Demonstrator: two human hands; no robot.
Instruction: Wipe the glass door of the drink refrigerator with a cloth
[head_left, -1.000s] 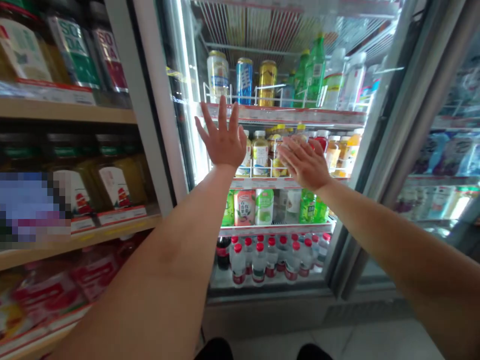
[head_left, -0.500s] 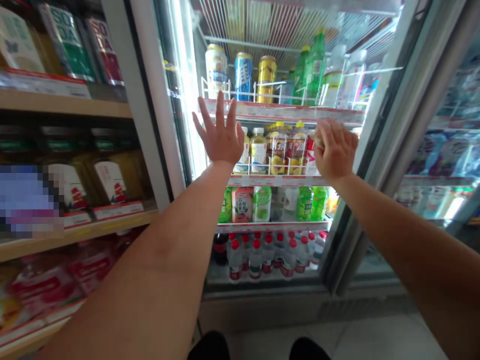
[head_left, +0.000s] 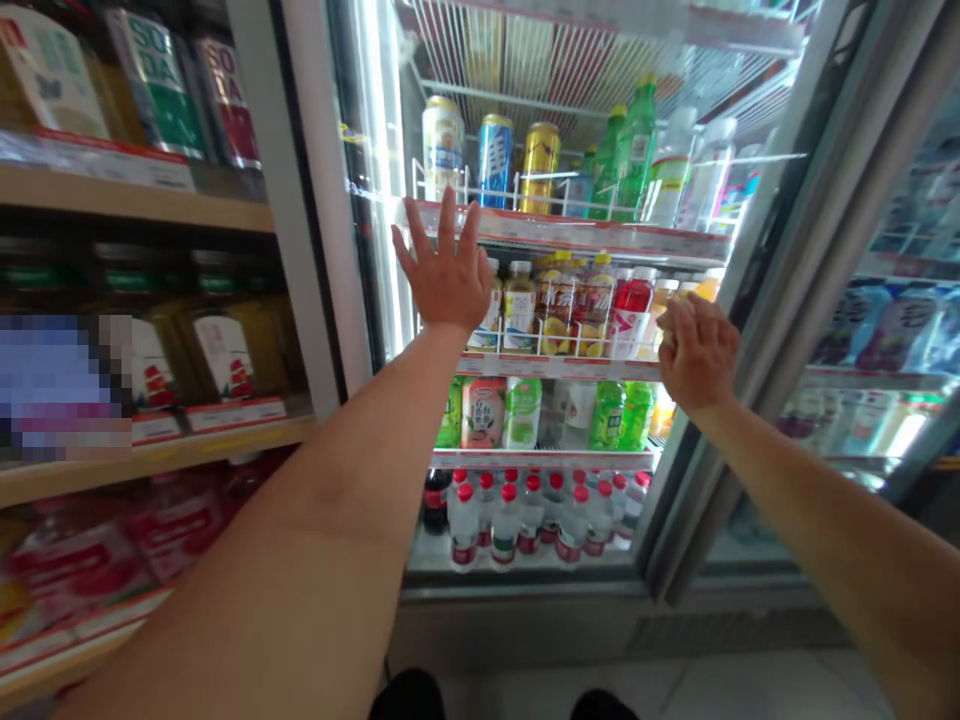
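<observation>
My left hand (head_left: 450,280) is raised with its fingers spread and holds nothing, in front of the left part of a lit drinks cooler, just below the cans. My right hand (head_left: 699,352) has its fingers curled, near the right end of the bottle row. Something small and pale may be in its grip, but I cannot make it out. Between my hands stand iced tea bottles (head_left: 556,305) and a red-capped bottle (head_left: 630,315). Above them are a blue can (head_left: 495,165), a gold can (head_left: 540,168) and green bottles (head_left: 636,150).
Lower down are a pink-labelled carton (head_left: 482,412), green drinks (head_left: 608,414) and several red-capped water bottles (head_left: 506,525). At the left is a wooden shelf (head_left: 135,205) with large bottles. A metal door frame (head_left: 757,330) and another cooler section stand at the right.
My right hand has moved right and down, uncovering the red-capped bottle and those beside it. My left hand stays spread in nearly the same place. The view has shifted slightly.
</observation>
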